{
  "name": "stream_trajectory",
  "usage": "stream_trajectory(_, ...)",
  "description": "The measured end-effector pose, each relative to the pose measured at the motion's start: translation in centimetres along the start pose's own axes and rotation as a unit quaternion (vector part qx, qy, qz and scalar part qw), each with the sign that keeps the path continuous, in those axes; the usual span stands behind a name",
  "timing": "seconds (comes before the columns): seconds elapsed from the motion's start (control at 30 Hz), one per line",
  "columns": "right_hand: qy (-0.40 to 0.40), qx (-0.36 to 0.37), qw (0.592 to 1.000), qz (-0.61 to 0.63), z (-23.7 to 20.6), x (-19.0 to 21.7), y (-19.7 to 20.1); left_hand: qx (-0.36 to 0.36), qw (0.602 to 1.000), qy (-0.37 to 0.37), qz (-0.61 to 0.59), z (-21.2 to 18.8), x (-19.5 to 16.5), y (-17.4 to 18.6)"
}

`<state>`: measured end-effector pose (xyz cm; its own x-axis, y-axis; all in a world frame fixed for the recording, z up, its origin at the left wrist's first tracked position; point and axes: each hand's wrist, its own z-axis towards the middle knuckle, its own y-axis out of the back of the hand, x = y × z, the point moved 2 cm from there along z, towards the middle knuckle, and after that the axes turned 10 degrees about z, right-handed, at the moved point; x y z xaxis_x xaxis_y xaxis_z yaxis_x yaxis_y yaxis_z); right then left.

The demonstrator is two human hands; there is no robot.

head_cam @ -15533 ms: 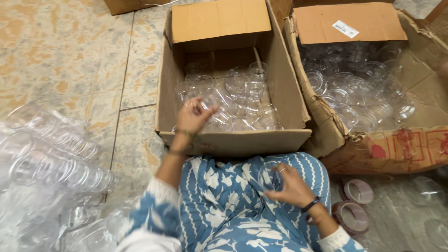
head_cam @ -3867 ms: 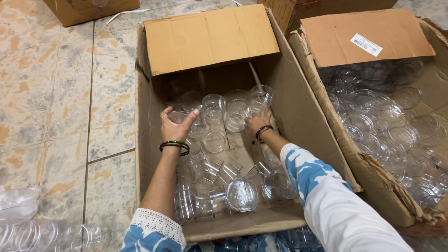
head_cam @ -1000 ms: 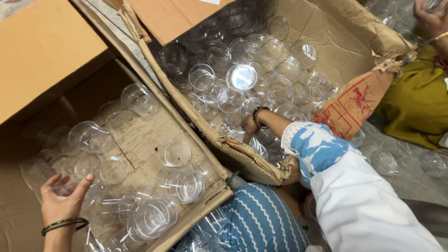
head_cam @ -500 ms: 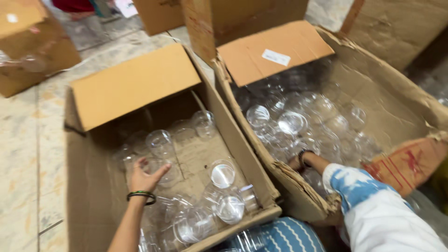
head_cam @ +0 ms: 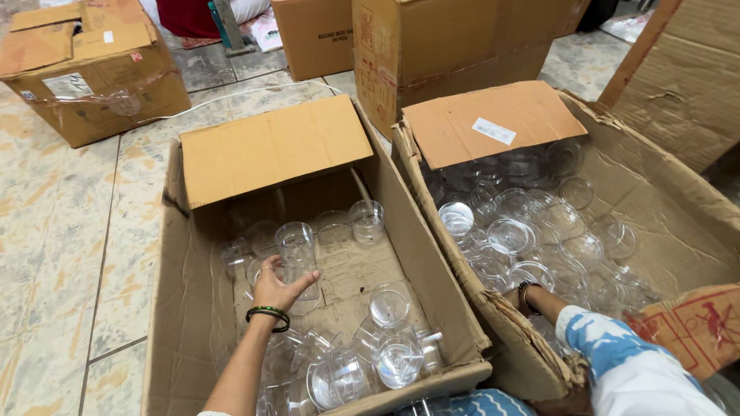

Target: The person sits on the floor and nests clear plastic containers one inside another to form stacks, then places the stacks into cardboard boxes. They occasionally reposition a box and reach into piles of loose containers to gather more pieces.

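Note:
My left hand (head_cam: 276, 290) reaches into the open cardboard box (head_cam: 166, 308) on the left and closes around the base of a short stack of clear plastic cups (head_cam: 297, 245) standing on the box floor. More clear cups (head_cam: 397, 358) lie loose at the near end of that box. My right hand (head_cam: 526, 299) is down in the right-hand cardboard box (head_cam: 663, 200), which is full of clear cups (head_cam: 512, 235). Only its wrist with a dark bracelet shows. Its fingers are hidden behind the torn box wall (head_cam: 501, 323).
Sealed and open cardboard boxes (head_cam: 85, 77) stand on the tiled floor (head_cam: 62, 231) behind, with a tall one (head_cam: 455, 46) just beyond the two open boxes. Both open boxes have flaps (head_cam: 270, 150) folded over their far ends.
The view has pulled back and levelled. My left hand has moved from the loose cups onto the upright stack. My right hand stays low in the right box.

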<state>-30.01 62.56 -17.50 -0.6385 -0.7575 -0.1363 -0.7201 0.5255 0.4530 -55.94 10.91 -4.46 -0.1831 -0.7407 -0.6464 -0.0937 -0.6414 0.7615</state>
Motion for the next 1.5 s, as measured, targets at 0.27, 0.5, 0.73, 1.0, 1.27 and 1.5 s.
stream_trajectory(0.27,0.0,-0.001,1.0,0.019,-0.3,-0.6,-0.2,0.003,1.0,-0.001,-0.002,0.0,-0.1,0.0)
stream_trajectory(0.5,0.008,-0.004,0.999,0.036,-0.2,-1.2,-0.6,-0.005,1.0,-0.006,-0.003,0.1,-0.4,0.7)
stream_trajectory(0.73,-0.027,-0.012,0.999,0.038,-0.6,-2.2,-2.4,-0.006,1.0,0.005,0.003,-0.1,-0.7,0.4)
stream_trajectory(1.0,-0.044,-0.022,0.997,0.053,-2.5,-1.9,-2.3,-0.007,0.999,-0.02,-0.037,0.2,-1.4,1.0)
stream_trajectory(1.27,0.08,-0.027,0.983,0.16,-5.9,-1.8,-1.0,-0.035,0.998,-0.022,-0.053,-0.6,-2.6,2.6)
stream_trajectory(1.5,0.413,-0.159,0.765,0.468,-15.0,-6.8,3.6,-0.04,0.998,-0.003,-0.039,-2.1,-3.0,3.9)
